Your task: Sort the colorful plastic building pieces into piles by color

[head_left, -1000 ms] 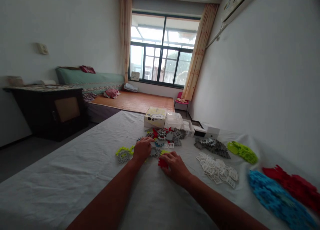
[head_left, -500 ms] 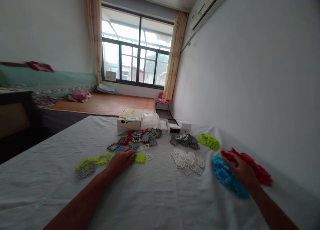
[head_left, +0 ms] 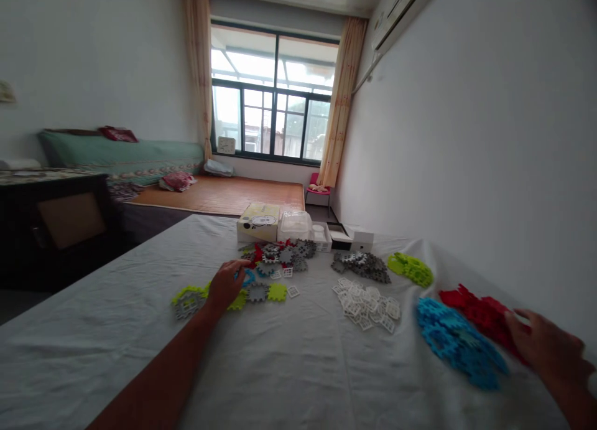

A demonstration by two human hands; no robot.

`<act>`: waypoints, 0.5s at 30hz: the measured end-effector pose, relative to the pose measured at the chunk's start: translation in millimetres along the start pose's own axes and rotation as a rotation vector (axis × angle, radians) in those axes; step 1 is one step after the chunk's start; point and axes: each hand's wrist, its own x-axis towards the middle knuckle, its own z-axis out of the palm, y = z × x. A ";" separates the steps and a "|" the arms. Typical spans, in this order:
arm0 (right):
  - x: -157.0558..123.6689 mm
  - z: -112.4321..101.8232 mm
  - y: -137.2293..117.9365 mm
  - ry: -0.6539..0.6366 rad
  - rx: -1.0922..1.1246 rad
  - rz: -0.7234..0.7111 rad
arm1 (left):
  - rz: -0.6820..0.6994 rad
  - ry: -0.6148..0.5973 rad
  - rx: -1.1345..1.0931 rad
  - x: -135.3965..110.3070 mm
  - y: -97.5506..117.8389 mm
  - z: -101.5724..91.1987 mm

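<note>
My left hand [head_left: 228,283] reaches to the near left of a mixed heap of toothed plastic building pieces [head_left: 286,254]. Its fingers are bent together at the edge of a red piece [head_left: 252,260]. Beside the fingertips lies a blue ring-shaped piece [head_left: 247,277]. Toothed lime [head_left: 277,292] and dark grey [head_left: 256,292] pieces are to the right of the wrist. At far right, my right hand [head_left: 545,340] rests at the near end of the red pile [head_left: 480,308], thumb and fingers apart, slightly blurred. A blue pile [head_left: 457,340] lies alongside.
White window-frame pieces [head_left: 366,304], a dark grey pile [head_left: 361,266] and a lime pile [head_left: 410,268] lie between my hands. Grey and lime pieces [head_left: 188,303] lie left. A yellowish box [head_left: 259,223] and clear container [head_left: 295,224] stand behind. The wall [head_left: 504,187] borders the table's right side.
The view has turned left. My left hand has shifted left and away, uncovering the blue ring and a dark grey piece. My right hand has slid along the red pile to its near end.
</note>
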 end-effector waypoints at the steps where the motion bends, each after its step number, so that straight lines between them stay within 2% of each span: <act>1: 1.8 -1.0 -23.6 -0.028 0.019 -0.070 | -0.011 0.025 -0.005 0.8 2.0 -2.0; 4: -1.3 -7.9 -121.8 -0.129 0.138 -0.369 | -0.080 0.155 0.047 4.1 3.2 -13.6; 7: -23.0 -17.9 -233.5 -0.207 0.287 -0.544 | -0.286 0.267 0.204 4.0 -9.0 -31.9; 9: -45.2 -25.0 -298.5 -0.305 0.368 -0.619 | -0.465 0.210 0.290 0.1 -23.0 -42.0; 11: -68.8 -31.2 -350.5 -0.440 0.439 -0.709 | -0.608 0.076 0.313 -5.2 -35.2 -45.4; 13: -90.4 -35.0 -390.9 -0.575 0.510 -0.798 | -0.668 -0.020 0.286 -8.9 -39.3 -40.2; 15: -107.8 -35.1 -422.8 -0.677 0.572 -0.854 | -0.621 -0.029 0.188 -8.9 -33.3 -28.0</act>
